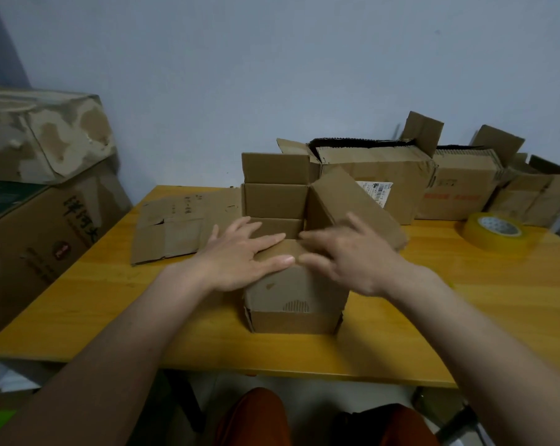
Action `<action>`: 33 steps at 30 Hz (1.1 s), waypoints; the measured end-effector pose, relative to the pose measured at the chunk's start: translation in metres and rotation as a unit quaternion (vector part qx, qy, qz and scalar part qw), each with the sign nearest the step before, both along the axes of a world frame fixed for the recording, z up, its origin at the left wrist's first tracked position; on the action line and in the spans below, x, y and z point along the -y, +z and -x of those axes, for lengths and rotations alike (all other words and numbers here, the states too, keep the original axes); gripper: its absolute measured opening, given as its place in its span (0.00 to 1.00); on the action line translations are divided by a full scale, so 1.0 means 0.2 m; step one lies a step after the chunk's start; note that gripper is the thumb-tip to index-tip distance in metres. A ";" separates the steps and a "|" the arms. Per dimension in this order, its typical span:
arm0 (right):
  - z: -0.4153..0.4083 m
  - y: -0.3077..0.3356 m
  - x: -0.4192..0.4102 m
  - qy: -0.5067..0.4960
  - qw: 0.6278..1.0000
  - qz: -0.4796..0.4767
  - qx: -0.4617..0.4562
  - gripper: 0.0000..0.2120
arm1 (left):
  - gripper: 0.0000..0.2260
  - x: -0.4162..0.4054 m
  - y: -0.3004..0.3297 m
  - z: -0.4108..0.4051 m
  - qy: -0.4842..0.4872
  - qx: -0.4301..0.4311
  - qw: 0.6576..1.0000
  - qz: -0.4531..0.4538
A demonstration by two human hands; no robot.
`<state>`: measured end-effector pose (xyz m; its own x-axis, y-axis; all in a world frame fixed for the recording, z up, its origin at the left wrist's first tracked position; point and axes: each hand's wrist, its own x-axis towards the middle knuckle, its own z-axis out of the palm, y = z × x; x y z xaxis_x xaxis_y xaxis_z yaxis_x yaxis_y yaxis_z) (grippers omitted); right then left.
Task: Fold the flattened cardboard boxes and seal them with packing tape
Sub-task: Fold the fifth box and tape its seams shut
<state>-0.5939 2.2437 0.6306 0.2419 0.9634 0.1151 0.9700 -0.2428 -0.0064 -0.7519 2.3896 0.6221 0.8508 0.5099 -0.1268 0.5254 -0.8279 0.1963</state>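
Both hands lie flat on top of a small cardboard box point(294, 294) that stands on the yellow wooden table point(465, 317). The left hand point(243, 255) has its fingers straight and spread, pressing down on the near flap of the box, its fingertips reaching toward the middle. The right hand point(346, 252) is blurred, with fingers extended and pointing toward the left hand, so that the two sets of fingertips nearly meet over the same flap; neither hand curls around anything. Beyond the fingertips, the far flap of the box point(275, 169) stands upright, and the flap on the right-hand side point(355, 204) tilts outward, away from the right hand. The box's inside is open between them.

Just beyond the left hand, a flattened cardboard box point(175, 226) lies on the table, its edge close to the standing box. Well out past the right hand sits a roll of yellowish packing tape point(494, 231), lying flat and apart from everything else. Behind both hands, along the wall, is a row of larger open cartons point(384, 175) packed with more flattened cardboard on edge. Far beyond the left forearm, off the table, two big worn cartons point(43, 188) are stacked one on the other. Below the table edge, between the forearms, the person's orange-clad knees point(252, 420) show.
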 end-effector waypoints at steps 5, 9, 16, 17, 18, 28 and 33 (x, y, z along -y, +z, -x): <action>0.01 -0.04 -0.03 -0.007 0.997 0.081 0.012 0.41 | 0.40 -0.06 0.05 -0.04 0.071 0.168 0.979 0.091; 0.01 0.00 -0.07 0.002 0.994 0.098 -0.039 0.35 | 0.52 -0.24 0.16 -0.22 0.212 0.279 0.933 0.081; -0.09 0.05 -0.03 0.028 0.988 0.102 -0.113 0.31 | 0.52 -0.45 0.09 -0.36 0.150 0.355 0.894 0.230; -0.11 0.05 -0.02 0.029 0.987 0.099 -0.122 0.31 | 0.49 -0.46 0.07 -0.36 0.134 0.357 0.899 0.215; -0.13 0.06 -0.02 0.030 0.986 0.095 -0.134 0.30 | 0.44 -0.46 0.06 -0.36 0.120 0.353 0.907 0.196; -0.20 0.03 0.02 0.012 0.992 0.059 -0.109 0.29 | 0.32 -0.44 0.00 -0.31 0.113 0.036 0.993 0.016; -0.18 -0.06 0.03 -0.056 0.973 -0.040 -0.219 0.16 | 0.36 -0.42 0.01 -0.28 0.126 0.026 0.990 -0.062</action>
<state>-0.5572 2.2373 0.6195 0.3873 0.9205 0.0513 0.8375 -0.3280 -0.4371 -0.6954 2.4742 0.6232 0.6980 0.7160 -0.0089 0.7105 -0.6909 0.1337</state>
